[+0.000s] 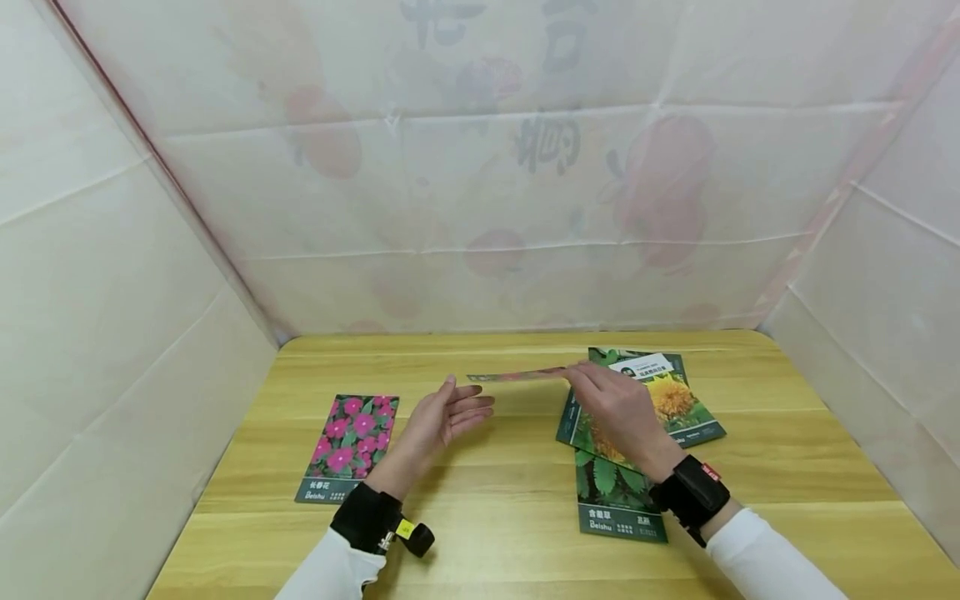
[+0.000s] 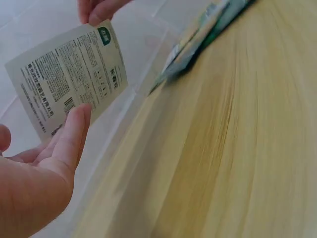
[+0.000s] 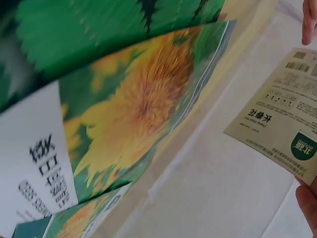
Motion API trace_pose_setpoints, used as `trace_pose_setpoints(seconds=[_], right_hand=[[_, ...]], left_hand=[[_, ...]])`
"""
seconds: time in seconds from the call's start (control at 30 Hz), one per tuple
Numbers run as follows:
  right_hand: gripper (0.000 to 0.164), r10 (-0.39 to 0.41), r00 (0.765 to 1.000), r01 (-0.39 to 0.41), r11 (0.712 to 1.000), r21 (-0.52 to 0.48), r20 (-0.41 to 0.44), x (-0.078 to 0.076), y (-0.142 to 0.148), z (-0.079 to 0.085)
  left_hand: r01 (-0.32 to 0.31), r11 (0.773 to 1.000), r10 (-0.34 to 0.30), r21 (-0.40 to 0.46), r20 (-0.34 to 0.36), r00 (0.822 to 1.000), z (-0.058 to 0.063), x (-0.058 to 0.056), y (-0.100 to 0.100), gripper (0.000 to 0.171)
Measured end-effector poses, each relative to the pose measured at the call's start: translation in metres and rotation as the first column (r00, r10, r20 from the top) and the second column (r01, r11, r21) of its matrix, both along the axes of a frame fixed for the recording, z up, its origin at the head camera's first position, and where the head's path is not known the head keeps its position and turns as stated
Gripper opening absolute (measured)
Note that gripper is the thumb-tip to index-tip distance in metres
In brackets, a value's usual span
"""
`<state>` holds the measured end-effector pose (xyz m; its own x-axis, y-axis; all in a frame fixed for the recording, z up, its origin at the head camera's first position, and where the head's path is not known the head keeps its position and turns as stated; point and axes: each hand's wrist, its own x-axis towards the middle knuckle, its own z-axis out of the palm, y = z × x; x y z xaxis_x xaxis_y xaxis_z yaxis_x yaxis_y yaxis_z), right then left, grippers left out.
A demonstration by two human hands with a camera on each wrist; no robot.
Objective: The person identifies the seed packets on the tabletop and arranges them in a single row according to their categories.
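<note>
My right hand (image 1: 618, 412) pinches one end of a seed packet (image 1: 517, 375), held up nearly edge-on in the head view. The packet's pale back, covered with printed text and a barcode, shows in the left wrist view (image 2: 54, 74). Beside the packet's other end is my left hand (image 1: 442, 417), its fingers extended and palm turned toward the packet. Whether the left fingertips touch it I cannot tell. Under my right forearm lie several overlapping seed packets, among them a yellow-flower packet (image 1: 671, 400) and a green-leaf packet (image 1: 618, 500).
Left of my left hand, a pink-flower seed packet (image 1: 358, 437) lies face up on the wooden table (image 1: 495, 533). Pale fabric walls (image 1: 450, 192) enclose the table at the back and both sides. A strap with a small black device (image 1: 416, 537) sits on my left wrist.
</note>
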<state>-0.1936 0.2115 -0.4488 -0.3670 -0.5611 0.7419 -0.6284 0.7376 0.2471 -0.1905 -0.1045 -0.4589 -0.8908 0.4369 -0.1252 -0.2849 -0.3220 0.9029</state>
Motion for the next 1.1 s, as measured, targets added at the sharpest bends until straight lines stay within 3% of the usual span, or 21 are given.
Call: trace_pose_setpoints(seconds=[0.17, 0.37, 0.63, 0.8, 0.87, 0.97, 1.1], right_hand=[[0.029, 0.059, 0.997, -0.059, 0.998, 0.002, -0.043, 0.000, -0.008, -0.002], [0.038, 0.054, 0.998, -0.054, 0.998, 0.015, 0.024, 0.005, -0.009, -0.006], [0.045, 0.052, 0.996, -0.049, 0.997, -0.051, 0.073, 0.000, -0.008, -0.009], [0.037, 0.026, 0.984, 0.002, 0.988, -0.156, 0.177, 0.000, -0.012, -0.010], [0.034, 0.020, 0.974, 0.034, 0.972, -0.231, 0.225, 0.001, -0.015, -0.010], [0.043, 0.042, 0.951, 0.075, 0.930, -0.360, 0.308, 0.003, -0.021, -0.010], [0.036, 0.168, 0.885, 0.105, 0.836, -0.539, 0.434, -0.002, -0.022, -0.026]], left_hand=[[-0.049, 0.992, 0.038, 0.120, 0.096, 0.995, -0.004, 0.000, 0.000, 0.061], [-0.162, 0.985, 0.150, 0.066, 0.151, 0.977, -0.006, 0.001, 0.001, 0.042], [-0.162, 0.986, 0.157, 0.045, 0.088, 0.984, -0.008, 0.009, 0.004, 0.039], [-0.195, 0.980, 0.193, 0.034, 0.060, 0.979, -0.011, 0.014, 0.012, 0.040], [-0.222, 0.975, 0.221, 0.027, 0.052, 0.974, -0.012, 0.016, 0.015, 0.039], [-0.262, 0.965, 0.261, 0.013, 0.041, 0.964, -0.012, 0.018, 0.021, 0.037], [-0.293, 0.956, 0.292, 0.005, 0.026, 0.956, -0.011, 0.021, 0.027, 0.035]])
